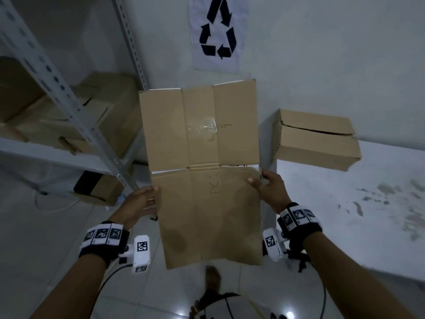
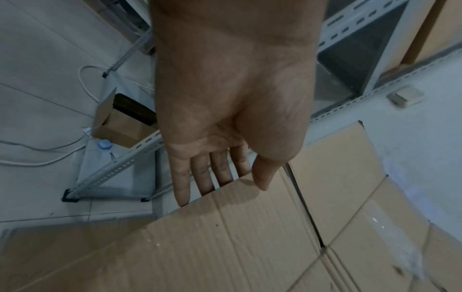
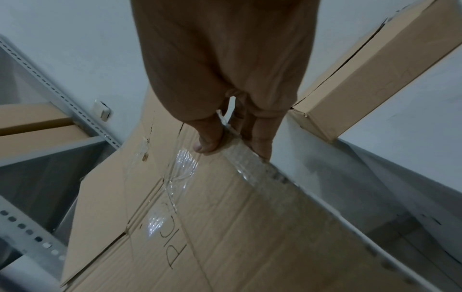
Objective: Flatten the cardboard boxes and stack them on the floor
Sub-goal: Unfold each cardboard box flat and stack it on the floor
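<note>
A flattened cardboard box (image 1: 202,157) marked "PIC" hangs in the air in front of me, held nearly flat between both hands. My left hand (image 1: 147,201) pinches its left edge; in the left wrist view the left hand (image 2: 222,179) has the thumb on top and straight fingers underneath the flattened cardboard box (image 2: 250,247). My right hand (image 1: 259,180) pinches the right edge near a strip of clear tape. The right wrist view shows the right hand (image 3: 232,142) with its thumb on the flattened cardboard box (image 3: 225,227) and its fingers behind. A closed, unflattened box (image 1: 317,139) lies on the white table (image 1: 356,215).
A grey metal shelf rack (image 1: 69,107) at the left carries several cardboard boxes (image 1: 96,116). An open box (image 1: 99,189) sits on the tiled floor under it, near a white cable (image 2: 37,154). A recycling sign (image 1: 218,31) hangs on the wall. My foot (image 1: 212,277) is below the cardboard.
</note>
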Available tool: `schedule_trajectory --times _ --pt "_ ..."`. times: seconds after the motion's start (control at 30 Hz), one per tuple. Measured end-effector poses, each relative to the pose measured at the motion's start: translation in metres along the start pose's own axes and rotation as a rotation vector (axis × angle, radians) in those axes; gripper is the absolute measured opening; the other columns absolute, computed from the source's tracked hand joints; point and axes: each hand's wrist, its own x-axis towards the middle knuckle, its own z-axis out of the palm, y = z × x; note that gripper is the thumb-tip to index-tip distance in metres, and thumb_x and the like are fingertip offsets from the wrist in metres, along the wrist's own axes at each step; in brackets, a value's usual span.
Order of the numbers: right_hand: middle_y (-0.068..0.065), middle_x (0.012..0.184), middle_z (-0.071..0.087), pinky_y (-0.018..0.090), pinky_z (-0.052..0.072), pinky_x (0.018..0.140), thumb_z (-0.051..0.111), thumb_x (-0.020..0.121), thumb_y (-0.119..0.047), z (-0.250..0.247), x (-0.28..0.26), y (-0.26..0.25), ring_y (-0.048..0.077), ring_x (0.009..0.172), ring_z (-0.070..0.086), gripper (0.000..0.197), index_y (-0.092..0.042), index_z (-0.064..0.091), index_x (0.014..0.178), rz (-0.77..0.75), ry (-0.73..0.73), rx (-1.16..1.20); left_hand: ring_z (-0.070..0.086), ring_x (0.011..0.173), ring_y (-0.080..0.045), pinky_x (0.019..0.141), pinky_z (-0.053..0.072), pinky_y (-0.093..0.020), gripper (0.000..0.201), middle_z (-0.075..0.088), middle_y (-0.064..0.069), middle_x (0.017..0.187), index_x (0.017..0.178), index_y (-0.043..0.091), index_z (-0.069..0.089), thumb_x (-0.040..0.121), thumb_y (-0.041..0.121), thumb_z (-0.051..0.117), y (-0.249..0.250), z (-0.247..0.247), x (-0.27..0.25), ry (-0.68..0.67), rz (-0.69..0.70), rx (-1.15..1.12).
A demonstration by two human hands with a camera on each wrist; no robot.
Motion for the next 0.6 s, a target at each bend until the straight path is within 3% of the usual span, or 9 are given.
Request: schedule_trajectory --times 0.07,0.1,0.17,0.23,0.3,0.4,0.5,0.53,0.6 --pt "-0.002 0.1 0.075 0.05 0.056 0.089 0.073 0.082 -0.039 0.002 0.013 -0.002 0.018 0.097 0.069 0.022 -0.025 0.076 0.098 -0.005 0.031 -0.007 0.064 0.09 -0.019 0.092 0.051 -0.04 0.011 0.071 0.0 0.093 0.102 0.017 0.067 0.098 0.021 0.057 0.01 0.005 0.015 0.0 0.007 0.037" --pt "-0.003 0.098 0.075 0.05 0.056 0.088 0.072 0.081 -0.041 0.004 0.022 0.001 0.018 0.096 0.069 0.024 -0.024 0.076 0.098 -0.005 0.055 -0.004 0.063 0.084 -0.019 0.086 0.053 -0.039 0.01 0.07 0.0 0.087 0.095 0.016 0.066 0.098 0.018 0.057 0.017 0.007 0.021 0.009 0.022 0.064" --pt "0.0 0.094 0.075 0.052 0.056 0.086 0.071 0.075 -0.056 0.011 0.041 0.009 0.021 0.093 0.07 0.044 -0.018 0.075 0.097 -0.011 0.068 0.03 0.062 0.085 -0.023 0.075 0.053 -0.034 0.012 0.066 -0.006 0.087 0.089 0.01 0.062 0.099 0.014 0.056 0.032 0.009 0.036 0.027 0.061 0.12" --pt "0.011 0.09 0.072 0.055 0.056 0.084 0.072 0.071 -0.069 0.019 0.062 0.023 0.028 0.09 0.069 0.063 -0.009 0.07 0.093 0.031 0.099 0.054 0.062 0.092 -0.029 0.08 0.052 -0.037 0.015 0.065 -0.01 0.093 0.087 0.009 0.062 0.099 0.009 0.053 0.048 0.009 0.056 0.038 0.082 0.144" --pt "0.01 0.084 0.07 0.05 0.056 0.082 0.073 0.078 -0.058 0.03 0.072 0.024 0.028 0.085 0.068 0.048 -0.011 0.068 0.085 0.064 0.124 0.064 0.062 0.098 -0.031 0.089 0.05 -0.04 0.018 0.067 -0.012 0.097 0.088 0.01 0.064 0.099 0.004 0.05 0.062 0.007 0.072 0.048 0.104 0.148" --pt "0.009 0.083 0.069 0.043 0.056 0.078 0.071 0.087 -0.037 0.04 0.082 0.009 0.027 0.085 0.066 0.026 -0.011 0.067 0.084 0.103 0.188 0.082 0.062 0.103 -0.03 0.091 0.05 -0.04 0.015 0.066 -0.014 0.109 0.108 0.002 0.064 0.098 0.006 0.054 0.08 0.007 0.099 0.028 0.14 0.181" --pt "-0.001 0.086 0.07 0.025 0.055 0.073 0.068 0.092 -0.024 0.053 0.099 0.008 0.02 0.088 0.067 0.01 -0.021 0.067 0.083 0.159 0.155 0.208 0.061 0.102 -0.03 0.092 0.049 -0.044 0.023 0.066 -0.017 0.11 0.115 -0.003 0.063 0.097 0.008 0.057 0.089 0.005 0.135 0.019 0.146 0.217" --pt "0.005 0.092 0.072 0.031 0.058 0.079 0.07 0.09 -0.028 0.059 0.106 0.013 0.023 0.093 0.068 0.013 -0.015 0.069 0.09 0.175 0.175 0.236 0.061 0.101 -0.03 0.093 0.05 -0.047 0.022 0.066 -0.019 0.111 0.115 -0.004 0.063 0.096 0.006 0.057 0.09 0.004 0.151 0.013 0.147 0.226" --pt "0.021 0.1 0.07 0.054 0.055 0.088 0.076 0.078 -0.053 0.071 0.125 0.037 0.034 0.099 0.068 0.06 0.002 0.064 0.099 0.21 0.25 0.249 0.062 0.101 -0.032 0.094 0.049 -0.05 0.022 0.066 -0.02 0.113 0.115 -0.004 0.062 0.096 0.005 0.056 0.092 0.003 0.182 -0.01 0.129 0.257"
